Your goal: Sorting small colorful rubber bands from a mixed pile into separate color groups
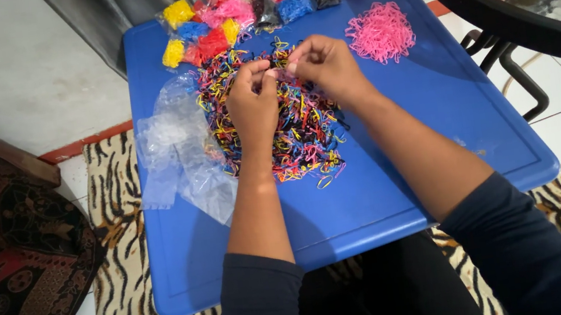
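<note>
Already a pink heap (381, 32) lies sorted on the blue tray (437, 128); both hands, left hand (253, 104) and right hand (327, 65), pinch bands above the mixed pile (303, 139); most remains unsorted.

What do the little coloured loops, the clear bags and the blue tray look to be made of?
Loops: likely rubber or soft elastic, thin, limp and tangled, matte bright colours. Clear bags: thin plastic film, crinkled, see-through with glossy highlights. Blue tray: seemingly moulded hard plastic, smooth, faintly shiny, with rounded raised rim. Both hands, left and right, pinch something small above the pile; I cannot tell what.
</note>
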